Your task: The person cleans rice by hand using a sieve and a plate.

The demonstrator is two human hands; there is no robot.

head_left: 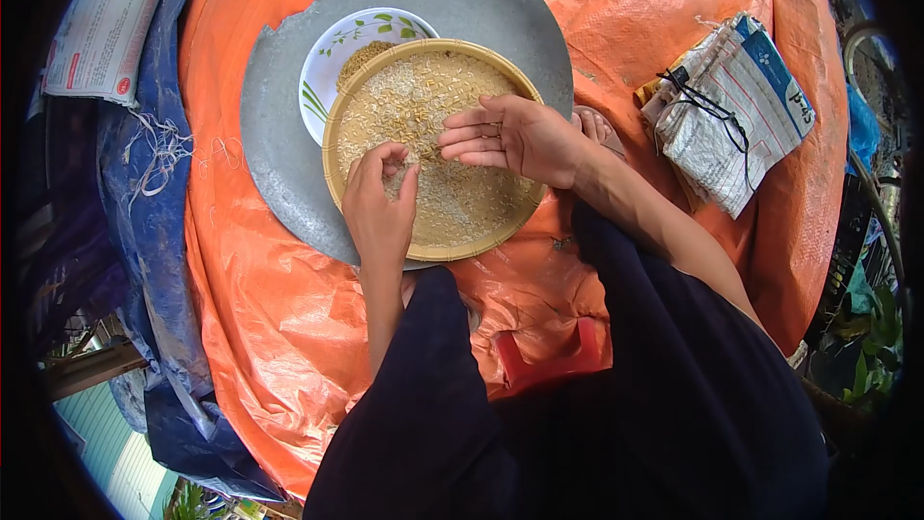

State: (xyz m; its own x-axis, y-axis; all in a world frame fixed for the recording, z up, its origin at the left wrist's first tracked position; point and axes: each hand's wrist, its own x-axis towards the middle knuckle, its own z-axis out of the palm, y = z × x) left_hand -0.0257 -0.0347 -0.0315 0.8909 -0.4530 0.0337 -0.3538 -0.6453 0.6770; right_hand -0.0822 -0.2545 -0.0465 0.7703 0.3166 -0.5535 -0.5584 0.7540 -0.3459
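Note:
A round woven tray (438,252) with a raised rim holds pale grains and some yellow ones, gathered mostly near its middle. Over its right part my right hand (520,140) is turned palm up, with its fingers stretched to the left and some grains near the fingertips. My left hand (382,197) is above the tray's left part, fingers curled and thumb raised with a gap between them; nothing shows in it. Partly under the tray, a white plate (316,87) with green leaf patterns bears a heap of brown grain (364,60). Both rest on a large grey metal disc (279,173).
An orange tarp (260,327) covers the ground. Folded white sacks (722,116) tied with black cord lie at the right. A blue tarp (154,231) and a printed sack (106,29) are at the left. A red plastic piece (553,361) sits between my legs.

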